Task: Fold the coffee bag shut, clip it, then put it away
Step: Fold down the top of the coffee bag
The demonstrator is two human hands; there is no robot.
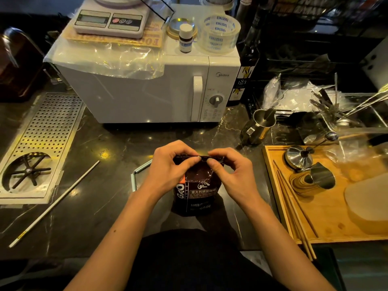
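Observation:
A dark brown coffee bag [197,192] with white lettering stands upright on the black counter, just in front of me. My left hand [170,164] pinches the left part of its top edge between thumb and fingers. My right hand [228,171] pinches the right part of the same edge. The top strip looks flattened and bent over between my fingertips. A pale blue-grey strip, maybe a clip [138,173], lies on the counter just left of the bag, partly hidden by my left wrist.
A white microwave [147,89] stands behind the bag, carrying a scale [111,19], a small bottle and a tape roll [218,32]. A perforated metal drain tray [42,139] and a long white rod [54,202] lie left. A wooden tray [327,217] with metal tools and chopsticks sits right.

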